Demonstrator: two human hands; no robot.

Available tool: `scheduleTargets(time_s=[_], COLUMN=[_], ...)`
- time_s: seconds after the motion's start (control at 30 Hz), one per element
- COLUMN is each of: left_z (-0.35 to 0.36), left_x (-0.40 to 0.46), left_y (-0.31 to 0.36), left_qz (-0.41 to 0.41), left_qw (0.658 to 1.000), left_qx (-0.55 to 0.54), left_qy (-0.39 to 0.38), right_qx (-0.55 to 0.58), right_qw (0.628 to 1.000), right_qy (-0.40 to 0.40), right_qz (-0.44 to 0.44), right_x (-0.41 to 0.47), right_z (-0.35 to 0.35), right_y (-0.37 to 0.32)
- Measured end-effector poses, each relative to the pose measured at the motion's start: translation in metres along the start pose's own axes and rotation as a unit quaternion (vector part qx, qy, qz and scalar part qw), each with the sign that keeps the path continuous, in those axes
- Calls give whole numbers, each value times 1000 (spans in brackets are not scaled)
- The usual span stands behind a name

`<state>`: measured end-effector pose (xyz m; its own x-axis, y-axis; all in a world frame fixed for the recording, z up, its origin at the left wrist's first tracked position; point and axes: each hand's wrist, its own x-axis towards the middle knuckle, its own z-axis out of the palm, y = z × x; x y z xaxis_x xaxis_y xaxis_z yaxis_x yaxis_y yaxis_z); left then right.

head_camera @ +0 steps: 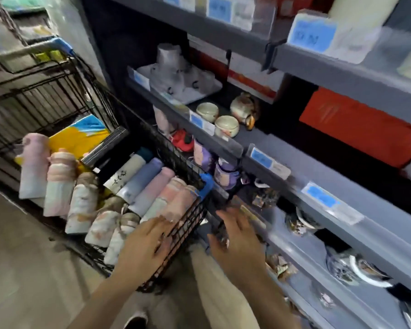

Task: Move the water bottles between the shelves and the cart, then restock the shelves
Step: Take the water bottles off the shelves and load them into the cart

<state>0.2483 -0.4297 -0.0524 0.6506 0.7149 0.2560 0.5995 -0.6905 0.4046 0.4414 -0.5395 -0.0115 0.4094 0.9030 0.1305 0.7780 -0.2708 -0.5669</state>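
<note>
A: Where are the water bottles (138, 184) right now?

B: Most lie on their sides in the black wire cart (188, 224), packed in rows: pink, blue and marbled ones, with a white flowered bottle (125, 172) further back. A yellow and blue packet (78, 136) sits behind them at the far left of the cart.

A: And the hands?

B: The left hand (145, 243) rests on the cart's near right rim, fingers spread and fairly straight, gripping nothing. The right hand (237, 238) reaches toward the low grey shelf (301, 255) on the right, fingers loosely extended; it is blurred, but it seems to hold nothing.

A: Anything on the shelves?

B: A few purple bottles (223, 172) stand on the shelf just right of the cart. Higher up are two small ceramic cups (217, 119) beside a teapot (243, 108), and patterned plates (356, 269) lie lower right
</note>
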Motion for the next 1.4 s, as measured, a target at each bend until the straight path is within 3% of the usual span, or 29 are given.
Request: scheduleTargets(time_s=[0.13,0.27,0.37,0.47,0.6,0.73,0.9,1.13,1.4], left_z=[-17,-39,-58,-74,-80,-76,-74,-74,-73], left_x=[-9,-17,-3,11,12,9,7,8,7], left_y=[-72,-174,-251,-296,-302,-304,-306,-306,-308], left_qz=[-15,-45,-79,-44,1,-1,9,2,16], left_qw=[1000,999,994,985,990,993,991,988,990], left_qx=[-1,13,54,115,99,91,94,96,105], left_qy=[20,20,-48,-122,-100,-69,-96,-118,-93], right_qx=[34,22,-7,-42,-111,-154,-200,-245,-197], right_qw=[992,985,968,945,920,904,886,888,886], right_qy=[-100,-102,-91,-74,-21,-54,-75,-83,-87], right_qz=[66,138,236,315,376,396,412,381,410], right_x=[17,45,69,88,111,134,138,135,141], right_z=[57,129,174,199,208,218,236,253,255], right_y=[-35,-78,-106,-114,-105,-91,-86,-83,-86])
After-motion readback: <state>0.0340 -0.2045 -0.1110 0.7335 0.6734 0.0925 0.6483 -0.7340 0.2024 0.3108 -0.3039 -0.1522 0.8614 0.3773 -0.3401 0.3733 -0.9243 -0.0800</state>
